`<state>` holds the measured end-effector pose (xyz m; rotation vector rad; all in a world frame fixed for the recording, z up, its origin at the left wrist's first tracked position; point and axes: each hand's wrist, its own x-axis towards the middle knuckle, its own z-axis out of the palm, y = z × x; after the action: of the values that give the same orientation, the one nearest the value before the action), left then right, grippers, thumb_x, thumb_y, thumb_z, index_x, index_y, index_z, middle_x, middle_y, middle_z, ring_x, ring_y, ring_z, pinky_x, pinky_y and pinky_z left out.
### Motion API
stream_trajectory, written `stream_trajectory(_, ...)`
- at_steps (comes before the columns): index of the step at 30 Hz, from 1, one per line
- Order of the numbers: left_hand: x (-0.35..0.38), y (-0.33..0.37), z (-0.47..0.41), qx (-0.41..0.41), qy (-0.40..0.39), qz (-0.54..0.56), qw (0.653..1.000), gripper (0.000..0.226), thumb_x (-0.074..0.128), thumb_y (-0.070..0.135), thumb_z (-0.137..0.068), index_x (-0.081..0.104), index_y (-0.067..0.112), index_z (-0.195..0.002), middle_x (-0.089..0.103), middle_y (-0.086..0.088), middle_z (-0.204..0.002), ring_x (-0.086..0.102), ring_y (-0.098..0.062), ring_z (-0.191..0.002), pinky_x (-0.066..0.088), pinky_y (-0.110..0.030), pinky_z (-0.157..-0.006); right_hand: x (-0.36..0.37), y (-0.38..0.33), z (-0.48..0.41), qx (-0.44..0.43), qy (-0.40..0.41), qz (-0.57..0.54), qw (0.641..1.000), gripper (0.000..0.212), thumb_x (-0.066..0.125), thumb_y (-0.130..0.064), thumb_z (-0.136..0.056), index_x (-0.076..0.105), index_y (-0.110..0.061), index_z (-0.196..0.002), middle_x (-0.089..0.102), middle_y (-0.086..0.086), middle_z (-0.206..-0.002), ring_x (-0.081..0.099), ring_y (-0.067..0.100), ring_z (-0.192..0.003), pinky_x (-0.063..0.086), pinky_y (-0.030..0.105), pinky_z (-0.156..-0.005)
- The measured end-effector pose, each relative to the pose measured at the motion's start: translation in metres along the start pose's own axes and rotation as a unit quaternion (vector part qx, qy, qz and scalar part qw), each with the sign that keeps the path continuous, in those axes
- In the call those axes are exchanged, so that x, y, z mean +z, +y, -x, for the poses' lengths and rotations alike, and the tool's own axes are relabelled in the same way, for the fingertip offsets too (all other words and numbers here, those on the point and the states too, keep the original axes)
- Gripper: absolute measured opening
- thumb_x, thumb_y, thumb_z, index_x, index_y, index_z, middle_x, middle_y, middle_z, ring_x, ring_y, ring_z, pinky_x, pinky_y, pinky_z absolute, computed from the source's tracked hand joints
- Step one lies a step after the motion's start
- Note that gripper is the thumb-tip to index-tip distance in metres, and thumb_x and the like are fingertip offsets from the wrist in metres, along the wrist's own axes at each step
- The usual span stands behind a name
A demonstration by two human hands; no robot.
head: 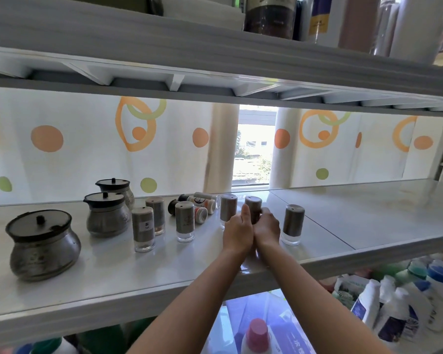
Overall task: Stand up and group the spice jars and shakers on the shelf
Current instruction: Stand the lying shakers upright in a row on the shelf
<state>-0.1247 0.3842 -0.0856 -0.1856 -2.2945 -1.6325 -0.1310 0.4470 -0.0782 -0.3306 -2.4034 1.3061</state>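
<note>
left hand + right hand: both clasp upright shaker | labelled shaker (writing unreadable) | shelf

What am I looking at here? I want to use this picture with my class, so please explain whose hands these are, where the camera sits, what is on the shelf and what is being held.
There is no machine here: a person wears a camera on the head, so you see their own two arms reaching forward. It is one picture, looking down at a white shelf in front of a spotted curtain.

The left hand and right hand are together around one brown shaker, which stands upright.

Five more such shakers stand upright, for instance one to the right and one with a label. On the left are three round lidded metal pots. Behind the shakers, several small bottles lie on their sides, not yet stood up.

Other shelves above and below hold bottles too.
</note>
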Motion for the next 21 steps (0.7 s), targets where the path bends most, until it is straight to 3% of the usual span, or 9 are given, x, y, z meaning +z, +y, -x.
stream_trajectory(4, 0.000, 0.001, 0.002, -0.013, -0.009, -0.034, 0.999, 0.059, 0.021, 0.040, -0.102, 0.065, 0.002, -0.111, 0.066, -0.022, -0.113, 0.060, -0.033, -0.108, 0.043, -0.035, -0.089, -0.005, -0.002, 0.000, 0.002, -0.024, -0.003, 1.000, 0.035, 0.063, -0.027, -0.085, 0.051, -0.006, -0.111, 0.064, 0.016, -0.111, 0.060, 0.031, -0.104, 0.043, 0.031, -0.080)
stream_trajectory(7, -0.005, 0.005, 0.009, 0.003, -0.003, -0.089, 0.996, 0.062, 0.018, 0.043, -0.101, 0.067, 0.004, -0.106, 0.068, -0.019, -0.110, 0.062, -0.033, -0.105, 0.046, -0.036, -0.088, -0.011, -0.011, -0.001, -0.004, -0.027, 0.011, 1.000, 0.045, 0.062, -0.022, -0.086, 0.045, -0.007, -0.124, 0.059, 0.017, -0.120, 0.057, 0.031, -0.111, 0.045, 0.036, -0.092)
stream_trajectory(10, -0.026, 0.020, 0.013, 0.027, 0.036, -0.161, 0.986, 0.059, 0.018, 0.040, -0.102, 0.064, 0.004, -0.106, 0.067, -0.016, -0.110, 0.061, -0.030, -0.103, 0.039, -0.029, -0.077, -0.030, -0.034, -0.008, -0.024, -0.026, 0.056, 0.998, 0.055, 0.055, -0.010, -0.086, 0.036, -0.005, -0.137, 0.049, 0.018, -0.135, 0.048, 0.033, -0.124, 0.040, 0.037, -0.102)
stream_trajectory(12, -0.052, 0.040, 0.005, 0.050, 0.066, -0.193, 0.978, 0.054, 0.020, 0.038, -0.102, 0.059, 0.002, -0.113, 0.065, -0.017, -0.108, 0.060, -0.033, -0.102, 0.036, -0.031, -0.072, -0.047, -0.056, -0.017, -0.064, -0.020, 0.093, 0.993, 0.049, 0.050, -0.006, -0.086, 0.041, -0.004, -0.135, 0.047, 0.016, -0.139, 0.045, 0.031, -0.128, 0.036, 0.033, -0.104)
stream_trajectory(16, -0.115, 0.071, -0.045, 0.069, 0.119, -0.233, 0.963, 0.041, 0.027, 0.026, -0.100, 0.055, 0.000, -0.117, 0.063, -0.019, -0.110, 0.059, -0.037, -0.103, 0.047, -0.040, -0.082, -0.061, -0.111, -0.044, -0.144, -0.029, 0.135, 0.980, 0.042, 0.051, -0.008, -0.086, 0.054, -0.004, -0.127, 0.051, 0.012, -0.138, 0.047, 0.028, -0.128, 0.035, 0.031, -0.108)
stream_trajectory(19, -0.158, 0.064, -0.087, -0.004, 0.056, -0.292, 0.955, 0.034, 0.037, 0.017, -0.093, 0.061, 0.001, -0.111, 0.062, -0.017, -0.121, 0.056, -0.036, -0.112, 0.045, -0.037, -0.091, -0.040, -0.144, -0.057, -0.194, -0.079, 0.133, 0.969, 0.044, 0.062, -0.008, -0.082, 0.056, -0.002, -0.125, 0.054, 0.012, -0.135, 0.053, 0.029, -0.122, 0.041, 0.034, -0.104)
stream_trajectory(21, -0.175, 0.055, -0.097, -0.040, -0.020, -0.340, 0.939, 0.037, 0.041, 0.013, -0.093, 0.059, 0.005, -0.123, 0.055, -0.014, -0.135, 0.049, -0.031, -0.126, 0.041, -0.035, -0.104, -0.015, -0.154, -0.058, -0.199, -0.148, 0.151, 0.957, 0.040, 0.064, -0.006, -0.081, 0.059, 0.000, -0.121, 0.058, 0.014, -0.129, 0.054, 0.030, -0.119, 0.044, 0.032, -0.098)
